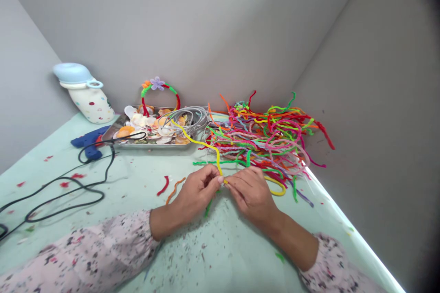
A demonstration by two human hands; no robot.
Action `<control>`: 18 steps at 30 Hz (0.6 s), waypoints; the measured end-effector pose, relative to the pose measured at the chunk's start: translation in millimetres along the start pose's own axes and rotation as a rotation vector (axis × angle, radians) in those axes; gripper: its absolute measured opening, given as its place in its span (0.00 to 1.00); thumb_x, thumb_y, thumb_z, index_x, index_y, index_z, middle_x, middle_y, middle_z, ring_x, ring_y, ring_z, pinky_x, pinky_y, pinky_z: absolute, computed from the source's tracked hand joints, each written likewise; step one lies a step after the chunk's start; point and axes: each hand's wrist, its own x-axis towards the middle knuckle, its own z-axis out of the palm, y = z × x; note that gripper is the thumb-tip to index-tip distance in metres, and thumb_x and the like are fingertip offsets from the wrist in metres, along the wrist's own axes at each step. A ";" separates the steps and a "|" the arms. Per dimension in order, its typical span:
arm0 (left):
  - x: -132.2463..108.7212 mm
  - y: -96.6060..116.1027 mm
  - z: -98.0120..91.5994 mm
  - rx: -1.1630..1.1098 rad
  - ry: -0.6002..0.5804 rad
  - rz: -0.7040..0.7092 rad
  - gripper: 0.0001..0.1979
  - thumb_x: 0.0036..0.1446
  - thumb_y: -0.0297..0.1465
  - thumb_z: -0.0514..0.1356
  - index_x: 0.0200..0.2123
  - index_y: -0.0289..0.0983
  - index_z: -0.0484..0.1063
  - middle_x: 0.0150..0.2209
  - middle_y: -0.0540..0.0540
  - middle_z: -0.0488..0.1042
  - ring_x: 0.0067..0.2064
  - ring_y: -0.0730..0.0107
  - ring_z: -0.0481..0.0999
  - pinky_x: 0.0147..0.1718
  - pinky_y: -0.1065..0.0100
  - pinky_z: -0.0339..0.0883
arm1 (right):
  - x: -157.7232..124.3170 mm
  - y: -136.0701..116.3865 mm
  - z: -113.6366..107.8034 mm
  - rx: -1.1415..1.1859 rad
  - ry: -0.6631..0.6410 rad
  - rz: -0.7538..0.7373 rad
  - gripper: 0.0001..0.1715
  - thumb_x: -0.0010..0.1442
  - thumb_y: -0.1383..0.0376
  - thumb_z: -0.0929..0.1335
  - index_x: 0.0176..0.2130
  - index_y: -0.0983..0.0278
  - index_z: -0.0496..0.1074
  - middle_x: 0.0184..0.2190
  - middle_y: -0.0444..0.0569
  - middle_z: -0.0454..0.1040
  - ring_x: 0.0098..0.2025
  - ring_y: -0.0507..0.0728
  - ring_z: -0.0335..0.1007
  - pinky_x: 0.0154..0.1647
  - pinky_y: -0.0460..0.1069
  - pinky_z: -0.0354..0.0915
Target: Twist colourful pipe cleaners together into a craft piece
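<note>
A yellow pipe cleaner (pixel 219 160) runs up from between my fingers and bends left toward the metal tray. My left hand (pixel 199 187) pinches it between thumb and forefinger. Right beside those fingertips, my right hand (pixel 252 194) is closed, its fingers meeting on the same yellow stem. A bit of green pipe cleaner (pixel 207 208) shows under the hands, and another green end (pixel 248 158) rises behind my right hand; whether either is held I cannot tell. To the right, a yellow loop (pixel 280 191) emerges from behind the right hand; where it leads is hidden.
A heap of coloured pipe cleaners (pixel 268 132) lies at the back right. The metal tray (pixel 154 146) holds shells, a coil of grey wire (pixel 195 119) and a decorated hoop (pixel 178 100). Leftward are a blue glue gun (pixel 91 139), its black cord (pixel 65 185) and a bottle (pixel 91 103).
</note>
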 end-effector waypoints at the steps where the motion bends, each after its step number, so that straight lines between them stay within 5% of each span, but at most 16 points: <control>1: 0.1 0.8 -0.1 0.008 0.008 0.001 0.11 0.62 0.37 0.54 0.29 0.36 0.64 0.22 0.54 0.63 0.25 0.75 0.61 0.27 0.72 0.56 | 0.0 -0.2 0.0 -0.003 -0.001 -0.003 0.09 0.65 0.69 0.63 0.40 0.63 0.73 0.31 0.47 0.76 0.35 0.54 0.67 0.43 0.54 0.56; 18: -1.0 -1.7 2.4 0.052 0.036 -0.071 0.10 0.59 0.34 0.55 0.27 0.37 0.64 0.18 0.55 0.62 0.22 0.75 0.61 0.22 0.73 0.53 | -0.3 -3.0 0.7 -0.101 -0.026 -0.101 0.09 0.65 0.70 0.63 0.41 0.62 0.72 0.30 0.46 0.76 0.33 0.54 0.66 0.42 0.53 0.56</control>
